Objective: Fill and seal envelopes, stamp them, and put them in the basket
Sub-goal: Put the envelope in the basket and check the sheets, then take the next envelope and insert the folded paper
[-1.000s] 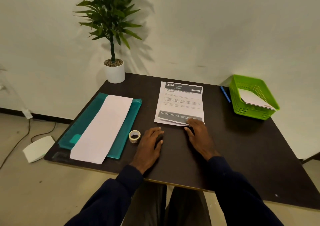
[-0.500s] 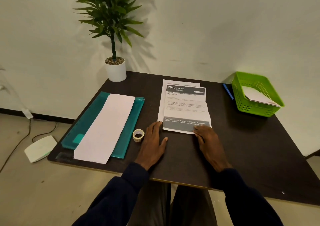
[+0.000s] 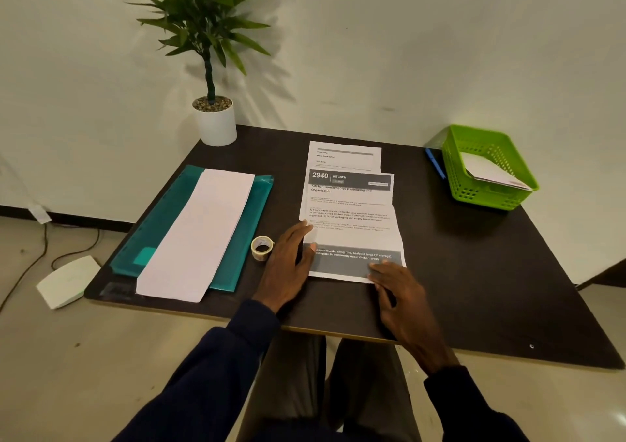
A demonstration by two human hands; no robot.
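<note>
A printed sheet [image 3: 350, 218] headed "2940 KITCHEN" lies flat in the middle of the dark table [image 3: 474, 289], partly over a second sheet [image 3: 343, 155] behind it. My left hand [image 3: 289, 265] rests flat with fingertips on the sheet's lower left edge. My right hand [image 3: 396, 292] presses fingertips on its lower right corner. A small roll of stamps or tape [image 3: 262, 247] stands just left of my left hand. A stack of white envelopes [image 3: 200, 235] lies on a teal folder [image 3: 252, 224] at the left. The green basket [image 3: 487, 197] at the far right holds a white envelope [image 3: 491, 172].
A potted plant [image 3: 215, 116] stands at the table's back left corner. A blue pen [image 3: 435, 163] lies beside the basket's left wall. On the floor at left sits a white device [image 3: 67, 280] with cables.
The top sheet has slid toward me, uncovering the second sheet behind it. My left hand moved up onto the sheet's left edge; my right hand stayed on its lower right corner.
</note>
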